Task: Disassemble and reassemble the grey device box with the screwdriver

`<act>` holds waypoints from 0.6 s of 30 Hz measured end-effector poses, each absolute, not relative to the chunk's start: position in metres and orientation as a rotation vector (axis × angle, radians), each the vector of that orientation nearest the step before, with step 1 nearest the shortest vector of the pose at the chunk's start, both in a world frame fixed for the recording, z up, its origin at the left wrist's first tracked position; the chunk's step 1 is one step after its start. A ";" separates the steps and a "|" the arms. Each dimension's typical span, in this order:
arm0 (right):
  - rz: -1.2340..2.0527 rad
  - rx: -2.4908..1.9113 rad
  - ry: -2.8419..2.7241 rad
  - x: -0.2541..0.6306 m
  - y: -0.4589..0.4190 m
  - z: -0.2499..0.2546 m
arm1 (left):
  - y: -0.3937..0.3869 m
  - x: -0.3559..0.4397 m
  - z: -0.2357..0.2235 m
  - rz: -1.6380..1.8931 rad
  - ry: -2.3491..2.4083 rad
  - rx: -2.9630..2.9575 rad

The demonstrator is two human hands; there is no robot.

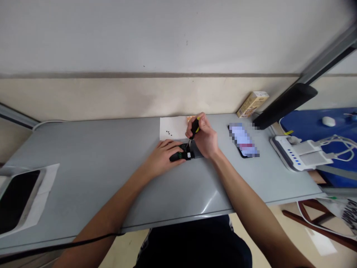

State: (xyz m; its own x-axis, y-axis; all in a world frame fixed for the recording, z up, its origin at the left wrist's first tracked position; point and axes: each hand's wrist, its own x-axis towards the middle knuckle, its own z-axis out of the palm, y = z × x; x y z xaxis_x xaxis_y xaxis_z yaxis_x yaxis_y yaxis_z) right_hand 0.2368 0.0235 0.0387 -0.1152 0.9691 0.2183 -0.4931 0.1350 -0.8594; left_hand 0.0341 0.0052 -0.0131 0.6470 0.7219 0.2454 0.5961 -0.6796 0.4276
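My right hand (206,139) is closed around the black and yellow handle of a screwdriver (194,128), its shaft tilted down toward an opened black device (182,153). Green circuit board shows inside the device, along with a small white label. Whether the tip sits in a screw is too small to tell. With thumb and fingers on either side, my left hand (161,158) grips the device's left end against the table. A dark flat part (196,149) lies partly under my right hand. Just behind, several tiny dark pieces, seemingly screws (169,133), rest on white paper (174,124).
A lit phone (243,139) lies on the grey table (111,149) to the right. Beyond it stand a carton (252,104), a black post (286,106) and a power strip (292,153) with cables. At far left, a black-screened tablet-like device (19,201) lies on paper.
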 end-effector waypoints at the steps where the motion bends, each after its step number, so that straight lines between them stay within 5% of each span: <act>1: 1.370 -0.647 -1.044 0.239 0.026 0.039 | 0.005 0.034 -0.013 0.573 1.058 2.562; 18: 1.361 -0.627 -0.944 0.235 0.026 0.038 | 0.006 0.034 -0.012 0.584 1.051 2.575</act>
State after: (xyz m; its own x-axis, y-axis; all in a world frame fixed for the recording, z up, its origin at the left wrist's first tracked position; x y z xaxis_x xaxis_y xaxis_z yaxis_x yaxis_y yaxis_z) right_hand 0.2349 0.0256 0.0378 -0.0488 0.9793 0.1962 -0.5265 0.1418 -0.8383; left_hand 0.0336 0.0056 -0.0116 0.6498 0.7161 0.2548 0.5948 -0.6878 0.4162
